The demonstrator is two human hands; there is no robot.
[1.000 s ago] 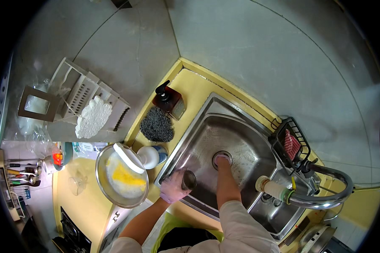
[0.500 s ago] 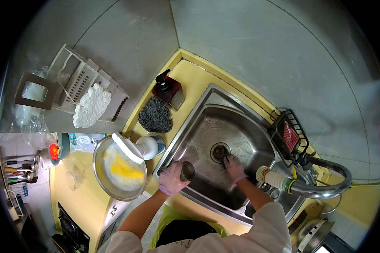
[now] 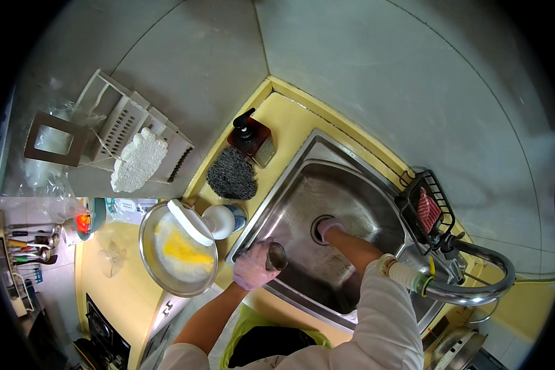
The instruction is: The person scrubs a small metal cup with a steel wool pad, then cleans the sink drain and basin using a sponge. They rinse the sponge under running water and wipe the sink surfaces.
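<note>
Shifted leftward into the drain (image 3: pixel 316 232) of the sink (image 3: pixel 290 206), the right hand (image 3: pixel 331 229) hides its fingers, so I cannot tell whether they are apart; the left hand (image 3: pixel 251 267) has its fingers clamped around a metal cup (image 3: pixel 278 256) over the sink's near-left rim, likely keeping it clear of the other's reach

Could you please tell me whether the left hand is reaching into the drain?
No, the left hand holds a cup-shaped metal piece, while the right hand is at the drain.
</note>
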